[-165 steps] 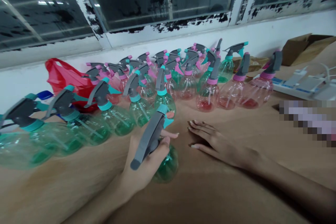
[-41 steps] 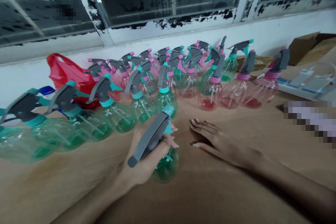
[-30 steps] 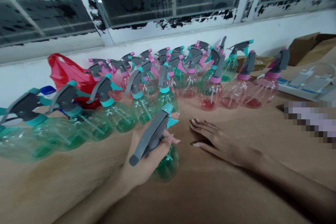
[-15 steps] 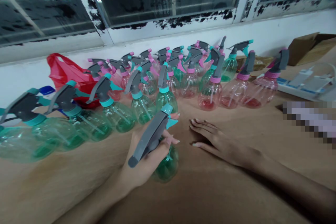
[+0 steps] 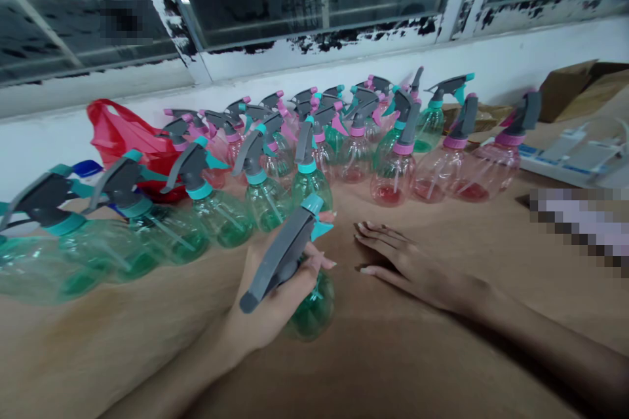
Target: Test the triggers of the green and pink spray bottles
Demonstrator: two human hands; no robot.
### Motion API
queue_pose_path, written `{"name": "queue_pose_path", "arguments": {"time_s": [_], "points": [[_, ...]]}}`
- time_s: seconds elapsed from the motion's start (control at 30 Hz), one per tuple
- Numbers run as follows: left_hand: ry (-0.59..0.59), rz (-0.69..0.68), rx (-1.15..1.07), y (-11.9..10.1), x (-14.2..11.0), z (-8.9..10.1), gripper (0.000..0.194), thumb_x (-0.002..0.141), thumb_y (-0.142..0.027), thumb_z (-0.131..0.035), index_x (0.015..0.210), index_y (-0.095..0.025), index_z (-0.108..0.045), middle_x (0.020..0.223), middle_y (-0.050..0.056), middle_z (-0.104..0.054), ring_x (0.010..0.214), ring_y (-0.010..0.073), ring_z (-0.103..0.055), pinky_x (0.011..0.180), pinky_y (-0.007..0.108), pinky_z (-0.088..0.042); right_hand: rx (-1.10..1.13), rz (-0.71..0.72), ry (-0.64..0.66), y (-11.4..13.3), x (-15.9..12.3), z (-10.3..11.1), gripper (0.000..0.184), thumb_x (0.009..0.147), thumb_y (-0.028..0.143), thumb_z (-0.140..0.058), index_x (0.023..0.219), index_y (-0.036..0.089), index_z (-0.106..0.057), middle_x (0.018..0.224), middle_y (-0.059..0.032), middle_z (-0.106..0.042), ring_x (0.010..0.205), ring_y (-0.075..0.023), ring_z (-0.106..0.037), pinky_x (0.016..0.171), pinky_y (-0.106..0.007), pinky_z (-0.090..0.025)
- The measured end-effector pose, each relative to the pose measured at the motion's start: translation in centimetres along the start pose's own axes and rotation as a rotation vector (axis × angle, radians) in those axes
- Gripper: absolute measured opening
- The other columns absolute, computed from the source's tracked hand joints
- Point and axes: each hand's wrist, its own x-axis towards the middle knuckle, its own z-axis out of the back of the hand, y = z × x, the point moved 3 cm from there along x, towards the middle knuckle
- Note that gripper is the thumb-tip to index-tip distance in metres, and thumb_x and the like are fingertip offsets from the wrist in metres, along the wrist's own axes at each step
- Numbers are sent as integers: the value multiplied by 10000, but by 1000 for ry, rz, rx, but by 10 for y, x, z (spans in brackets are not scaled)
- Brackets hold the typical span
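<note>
My left hand is wrapped round the neck of a green spray bottle with a grey and turquoise trigger head, standing on the brown table. Its fingers hide the bottle's collar. To the right, my right hand rests palm down on the tabletop, fingers stretched out and holding nothing. Just beyond the held bottle is another green spray bottle. A pink spray bottle with a pink collar stands beyond my right hand.
A row of green spray bottles runs to the left; several pink and green ones crowd behind. A red plastic bag lies near the wall. At the right are a cardboard box, a white device and a pixelated item.
</note>
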Motion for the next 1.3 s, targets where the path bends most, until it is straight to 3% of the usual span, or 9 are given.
{"name": "queue_pose_path", "arguments": {"time_s": [0.27, 0.7, 0.83, 1.0, 1.17, 1.3], "points": [[-16, 20, -17, -1, 0, 1, 171, 746, -227, -510, 663, -218, -659, 1014, 39, -701, 806, 201, -693, 767, 326, -551, -7, 4, 6, 1, 0, 1, 600, 901, 510, -390, 1410, 202, -310, 1459, -57, -349, 1347, -220, -290, 1097, -441, -295], [30, -28, 13, -2, 1, 2, 182, 779, -230, -497, 695, -251, -657, 882, 30, -710, 839, 227, -678, 816, 379, -535, 50, 14, -26, 0, 0, 1, 599, 892, 501, -419, 1416, 241, -289, 1448, -56, -368, 1339, -237, -305, 1080, -481, -311], [35, -46, 34, -5, 1, 2, 175, 772, -219, -490, 694, -239, -646, 943, 33, -703, 843, 215, -676, 810, 361, -524, 52, 10, -30, 0, 0, 1, 603, 894, 499, -417, 1420, 239, -279, 1450, -58, -365, 1340, -239, -302, 1080, -483, -308], [45, -21, 31, -7, 0, 2, 144, 761, -217, -492, 698, -252, -616, 707, 0, -691, 767, 208, -680, 782, 362, -525, 45, 4, -4, -1, 0, 0, 601, 891, 514, -411, 1406, 217, -320, 1456, -65, -357, 1344, -235, -296, 1091, -460, -295], [28, -8, -43, -5, 1, 4, 76, 744, -203, -515, 740, -245, -578, 757, -7, -681, 751, 202, -682, 743, 335, -542, 36, 3, 8, -1, 1, 0, 594, 897, 508, -404, 1406, 214, -318, 1455, -63, -360, 1344, -227, -298, 1094, -458, -293], [6, 5, 41, -2, 1, 3, 114, 777, -238, -503, 716, -248, -599, 712, -2, -683, 776, 209, -680, 783, 354, -533, 55, 17, -13, -1, 1, 0, 594, 892, 503, -416, 1409, 230, -311, 1453, -67, -361, 1341, -238, -302, 1084, -478, -304]]}}
